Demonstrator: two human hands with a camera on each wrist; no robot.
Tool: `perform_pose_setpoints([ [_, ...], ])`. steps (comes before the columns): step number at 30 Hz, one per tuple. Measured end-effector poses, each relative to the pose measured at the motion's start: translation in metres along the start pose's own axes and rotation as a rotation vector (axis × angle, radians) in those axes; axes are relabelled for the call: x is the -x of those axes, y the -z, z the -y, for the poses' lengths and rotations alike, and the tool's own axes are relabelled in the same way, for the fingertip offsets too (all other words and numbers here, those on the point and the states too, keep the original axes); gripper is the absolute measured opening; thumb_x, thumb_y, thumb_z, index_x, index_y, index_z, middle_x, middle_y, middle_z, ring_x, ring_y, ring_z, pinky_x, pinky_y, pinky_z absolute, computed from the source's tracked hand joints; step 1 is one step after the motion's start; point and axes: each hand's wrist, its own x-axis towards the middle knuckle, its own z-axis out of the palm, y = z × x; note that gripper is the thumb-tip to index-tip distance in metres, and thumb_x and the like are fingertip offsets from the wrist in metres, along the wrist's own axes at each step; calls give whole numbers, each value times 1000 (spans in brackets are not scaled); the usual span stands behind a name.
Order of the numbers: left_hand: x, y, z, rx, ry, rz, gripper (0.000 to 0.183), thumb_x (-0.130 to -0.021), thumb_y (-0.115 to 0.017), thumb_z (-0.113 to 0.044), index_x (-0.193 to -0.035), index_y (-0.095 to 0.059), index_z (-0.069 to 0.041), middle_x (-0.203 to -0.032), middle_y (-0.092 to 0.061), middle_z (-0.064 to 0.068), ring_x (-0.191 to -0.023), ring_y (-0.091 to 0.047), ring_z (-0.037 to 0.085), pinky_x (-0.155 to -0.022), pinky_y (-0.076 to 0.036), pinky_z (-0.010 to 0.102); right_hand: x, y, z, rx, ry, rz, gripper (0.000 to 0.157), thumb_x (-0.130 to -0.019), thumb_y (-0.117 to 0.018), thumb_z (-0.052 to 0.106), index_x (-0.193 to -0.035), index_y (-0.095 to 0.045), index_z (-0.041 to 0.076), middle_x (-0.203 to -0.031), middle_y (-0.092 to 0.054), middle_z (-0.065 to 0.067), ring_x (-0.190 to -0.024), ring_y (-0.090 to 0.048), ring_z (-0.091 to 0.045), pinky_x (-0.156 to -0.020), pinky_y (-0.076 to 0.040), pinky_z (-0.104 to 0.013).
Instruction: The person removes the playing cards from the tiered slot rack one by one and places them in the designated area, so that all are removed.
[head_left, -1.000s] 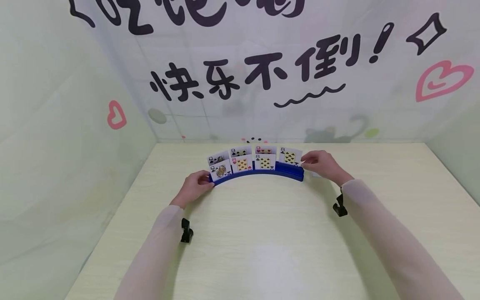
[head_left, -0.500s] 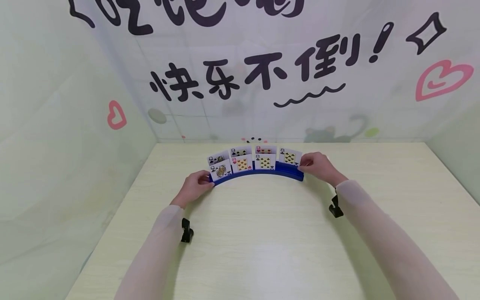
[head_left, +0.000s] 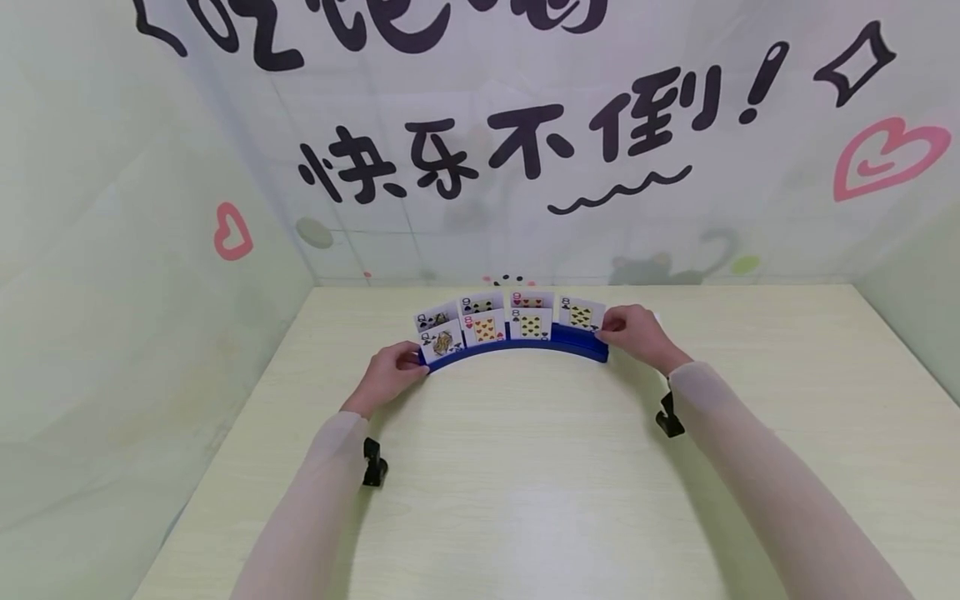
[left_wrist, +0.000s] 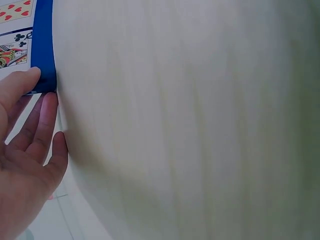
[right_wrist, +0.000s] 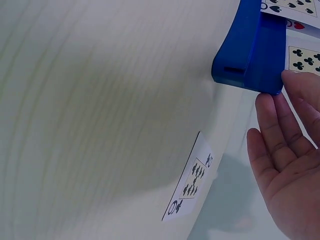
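A curved blue card holder [head_left: 517, 344] stands near the back of the table with playing cards in two rows. My left hand [head_left: 386, 379] pinches its left end, thumb in front, beside the queen of clubs [head_left: 442, 342]. At the other end my right hand [head_left: 637, 333] pinches the lower right edge of the eight of clubs [head_left: 581, 314], which stands in the back row. In the right wrist view, the thumb lies on that card's edge and fingers are behind the holder's end [right_wrist: 250, 62]. Front row cards include the eight of hearts [head_left: 484, 327] and eight of spades [head_left: 530, 324].
A loose clubs card [right_wrist: 190, 182] lies face up on the table to the right of the holder, mostly hidden by my right hand in the head view. Behind the pale wooden table [head_left: 525, 467] hangs a printed cloth [head_left: 487, 225].
My right hand has shifted slightly left and toward me, along the eight of clubs' edge at the holder's end. My left hand and the holder have stayed in place.
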Motion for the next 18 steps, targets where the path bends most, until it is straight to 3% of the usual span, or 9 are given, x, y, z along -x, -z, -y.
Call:
perform_pose_setpoints([
  [18, 2, 0, -1, 0, -6, -3, 39, -87, -63, -9, -122, -52, 1, -109, -58, 18, -95, -57, 26, -84, -47, 37, 8, 8, 2, -48, 3, -21, 17, -87, -61, 9, -95, -64, -6, -87, -64, -15, -83, -60, -27, -69, -49, -35],
])
